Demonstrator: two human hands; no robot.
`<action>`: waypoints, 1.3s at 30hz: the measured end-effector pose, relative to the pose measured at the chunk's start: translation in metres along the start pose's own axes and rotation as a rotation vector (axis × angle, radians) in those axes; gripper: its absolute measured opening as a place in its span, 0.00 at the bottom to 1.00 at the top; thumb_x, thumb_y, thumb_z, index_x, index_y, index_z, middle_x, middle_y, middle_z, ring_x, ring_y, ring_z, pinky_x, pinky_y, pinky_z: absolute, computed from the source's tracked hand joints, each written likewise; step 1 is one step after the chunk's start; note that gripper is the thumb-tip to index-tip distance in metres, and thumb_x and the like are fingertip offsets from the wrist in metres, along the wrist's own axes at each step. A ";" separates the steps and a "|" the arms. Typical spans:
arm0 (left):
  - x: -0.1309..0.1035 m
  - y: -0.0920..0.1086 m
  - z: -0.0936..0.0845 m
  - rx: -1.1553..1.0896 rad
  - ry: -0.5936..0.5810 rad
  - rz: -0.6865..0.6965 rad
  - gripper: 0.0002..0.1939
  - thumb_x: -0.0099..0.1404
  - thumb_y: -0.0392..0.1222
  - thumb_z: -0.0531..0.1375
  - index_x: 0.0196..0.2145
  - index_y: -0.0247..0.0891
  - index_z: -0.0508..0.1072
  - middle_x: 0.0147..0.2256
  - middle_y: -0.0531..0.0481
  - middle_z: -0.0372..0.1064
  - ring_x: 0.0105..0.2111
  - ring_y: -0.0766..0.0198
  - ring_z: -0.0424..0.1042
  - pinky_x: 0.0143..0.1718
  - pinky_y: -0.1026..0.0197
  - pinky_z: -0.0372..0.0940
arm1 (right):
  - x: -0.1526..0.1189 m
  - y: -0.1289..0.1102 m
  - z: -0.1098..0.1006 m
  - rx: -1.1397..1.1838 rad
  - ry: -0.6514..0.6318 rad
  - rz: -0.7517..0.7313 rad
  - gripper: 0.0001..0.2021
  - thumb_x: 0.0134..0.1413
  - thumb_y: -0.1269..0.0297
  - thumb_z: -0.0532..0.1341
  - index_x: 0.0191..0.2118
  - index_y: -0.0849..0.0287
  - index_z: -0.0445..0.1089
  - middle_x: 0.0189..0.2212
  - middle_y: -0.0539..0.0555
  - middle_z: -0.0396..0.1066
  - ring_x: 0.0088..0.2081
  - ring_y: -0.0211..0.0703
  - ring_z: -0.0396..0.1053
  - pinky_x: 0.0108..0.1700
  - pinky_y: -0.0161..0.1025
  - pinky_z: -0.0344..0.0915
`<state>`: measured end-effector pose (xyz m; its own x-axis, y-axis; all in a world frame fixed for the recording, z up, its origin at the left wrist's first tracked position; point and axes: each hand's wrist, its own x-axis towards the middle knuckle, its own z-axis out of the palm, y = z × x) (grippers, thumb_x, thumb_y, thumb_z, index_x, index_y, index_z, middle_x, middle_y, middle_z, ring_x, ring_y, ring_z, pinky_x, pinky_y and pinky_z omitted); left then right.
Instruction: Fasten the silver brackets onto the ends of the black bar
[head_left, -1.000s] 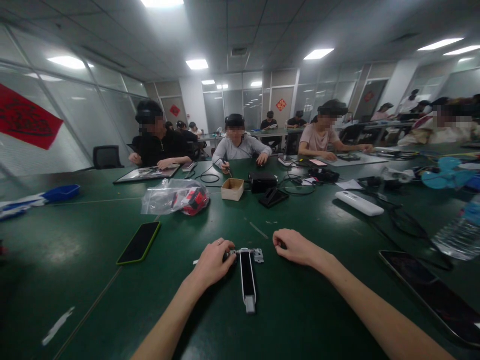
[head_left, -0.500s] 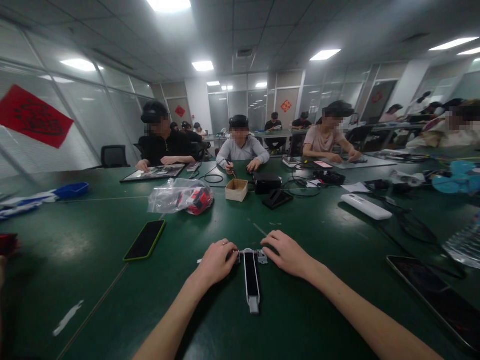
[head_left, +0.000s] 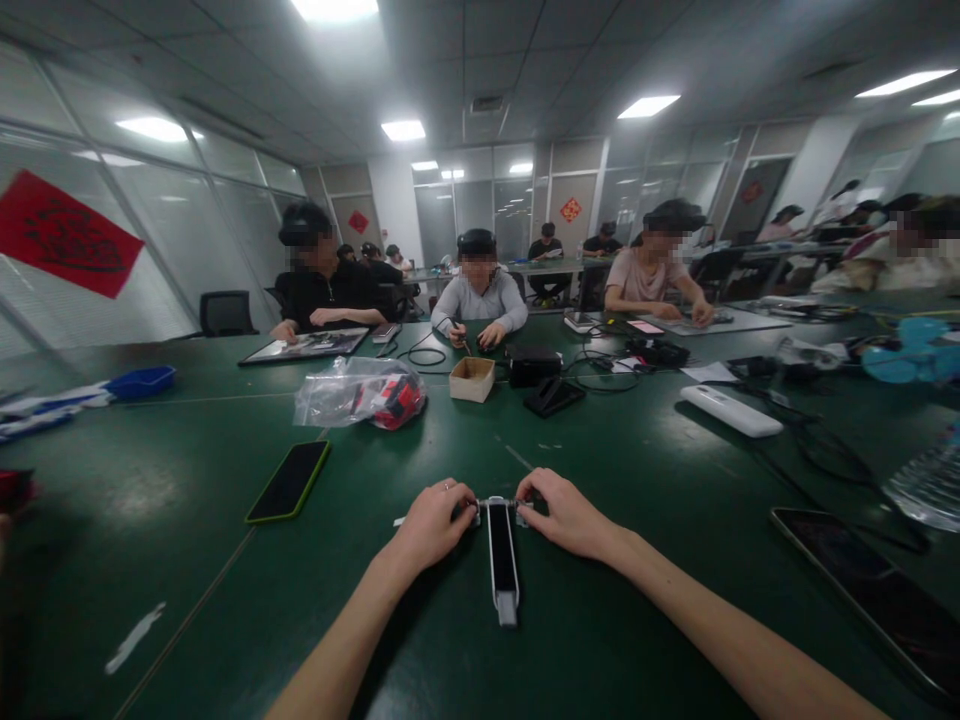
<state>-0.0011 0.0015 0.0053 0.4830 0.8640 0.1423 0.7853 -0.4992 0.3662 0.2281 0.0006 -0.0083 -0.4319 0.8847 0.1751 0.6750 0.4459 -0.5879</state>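
Observation:
On the green table right in front of me lies a narrow black device with a white rim (head_left: 503, 555) and a pale grey block at its near end. A thin metal crossbar (head_left: 495, 503) runs across its far end, with a small metal bracket on each side. My left hand (head_left: 435, 525) is closed, thumb and fingers pinching the left bracket (head_left: 476, 515). Opposite it, my right hand (head_left: 562, 510) pinches the right bracket (head_left: 520, 516), which is mostly covered by its fingers. The exact kind of device cannot be made out.
Left of my hands lies a phone in a green case (head_left: 289, 482); another phone (head_left: 862, 590) is at right. Ahead are a plastic bag (head_left: 360, 392), a small open box (head_left: 472, 380), a black stand (head_left: 553, 396) and a white case (head_left: 731, 411). Several people sit opposite.
My right hand has moved slightly left and its fingers have closed on the right bracket. My left hand and the device have stayed in place.

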 end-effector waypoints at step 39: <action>0.000 0.001 -0.004 -0.003 -0.006 0.002 0.08 0.64 0.38 0.53 0.35 0.38 0.71 0.34 0.48 0.69 0.34 0.62 0.68 0.35 0.63 0.60 | -0.001 -0.003 -0.008 -0.012 0.036 -0.016 0.07 0.56 0.62 0.56 0.35 0.58 0.69 0.37 0.53 0.68 0.40 0.42 0.62 0.42 0.42 0.62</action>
<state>-0.0019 0.0007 0.0095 0.4866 0.8628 0.1372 0.7832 -0.5004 0.3691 0.2314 -0.0003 -0.0009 -0.4213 0.8816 0.2127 0.6752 0.4615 -0.5754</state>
